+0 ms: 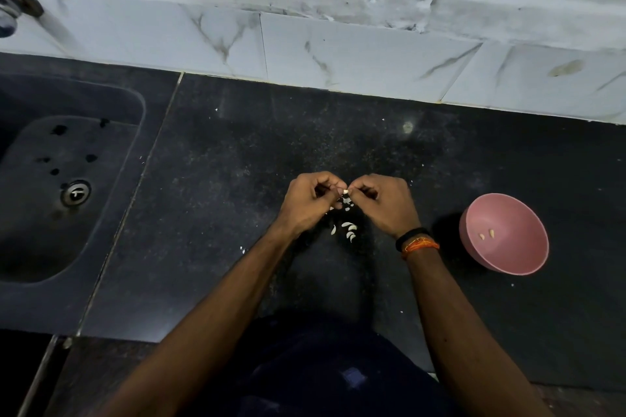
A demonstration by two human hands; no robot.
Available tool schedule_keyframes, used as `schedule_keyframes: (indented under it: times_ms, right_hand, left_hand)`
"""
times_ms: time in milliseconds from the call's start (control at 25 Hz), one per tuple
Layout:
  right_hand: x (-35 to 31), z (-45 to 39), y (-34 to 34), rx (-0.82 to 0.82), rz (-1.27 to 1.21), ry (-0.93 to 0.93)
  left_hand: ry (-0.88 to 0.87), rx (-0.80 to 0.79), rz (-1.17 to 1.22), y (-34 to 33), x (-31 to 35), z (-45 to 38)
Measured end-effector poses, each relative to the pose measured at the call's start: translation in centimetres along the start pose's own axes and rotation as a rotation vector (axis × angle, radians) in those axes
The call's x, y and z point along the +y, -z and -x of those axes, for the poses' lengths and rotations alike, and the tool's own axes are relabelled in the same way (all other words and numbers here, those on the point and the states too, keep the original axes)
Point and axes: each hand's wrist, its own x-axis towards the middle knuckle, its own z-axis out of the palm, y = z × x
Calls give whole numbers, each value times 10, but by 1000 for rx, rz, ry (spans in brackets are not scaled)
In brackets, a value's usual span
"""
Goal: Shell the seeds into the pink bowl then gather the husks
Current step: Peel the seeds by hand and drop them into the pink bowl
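Both hands meet over the dark tabletop [237, 152], left hand [306, 201] and right hand [386, 203] each pinching one pale seed [346, 192] between fingertips. The pink bowl [528, 261] sits to the right, nearer the right hand; loose husks [350, 230] lie just below.

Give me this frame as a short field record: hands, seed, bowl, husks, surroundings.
left hand: pinches the seed
right hand: pinches the same seed from the other side
pink bowl: on the counter by the right wrist, two kernels inside
husks: scattered on the black counter beneath the hands
sink: to the left, drain visible
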Motion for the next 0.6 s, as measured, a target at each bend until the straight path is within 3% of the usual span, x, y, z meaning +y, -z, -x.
schedule_keyframes:
  times_ms: [280,600]
  right_hand:
    - [-2,-1,-3,33,-58,-66]
    - [-2,1,-11,40,-622,-317]
  left_hand:
    - [6,-7,-5,0,0,-3]
    - [133,-10,447,-2,-1,1]
